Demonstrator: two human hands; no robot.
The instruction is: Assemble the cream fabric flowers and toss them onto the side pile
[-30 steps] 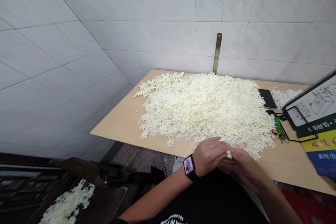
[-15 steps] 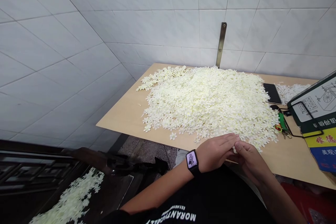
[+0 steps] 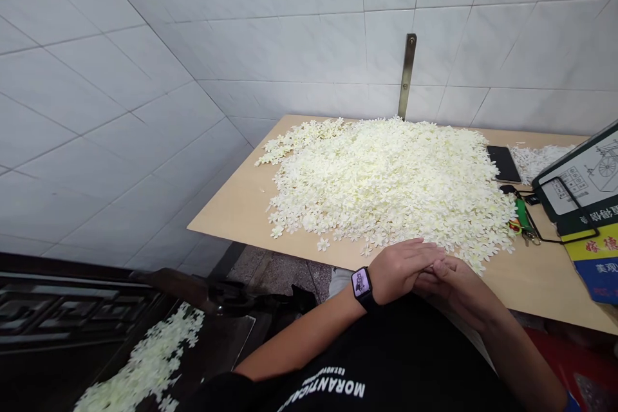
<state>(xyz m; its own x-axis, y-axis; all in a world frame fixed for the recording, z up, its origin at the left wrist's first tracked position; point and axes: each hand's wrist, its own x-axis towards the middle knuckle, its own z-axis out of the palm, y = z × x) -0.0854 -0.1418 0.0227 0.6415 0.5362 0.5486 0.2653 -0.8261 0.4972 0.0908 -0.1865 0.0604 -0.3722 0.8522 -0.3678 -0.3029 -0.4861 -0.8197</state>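
A big heap of small cream-white artificial flowers covers most of the wooden table. My left hand, with a smartwatch on the wrist, meets my right hand at the table's front edge, just below the heap. The left fingers lie over the right fingers, pressed together. Whatever is between them is hidden. A few loose flowers lie on the wood just left of my hands.
A black phone, keys with a green tag and a tilted sign board sit at the table's right. A smaller white pile lies behind them. More flowers lie on a dark surface low on the left. Tiled walls close the back and left.
A small white flower that showed between my fingertips a second ago is now covered by my left fingers. The hands stay together at the table edge while the view shifted slightly.
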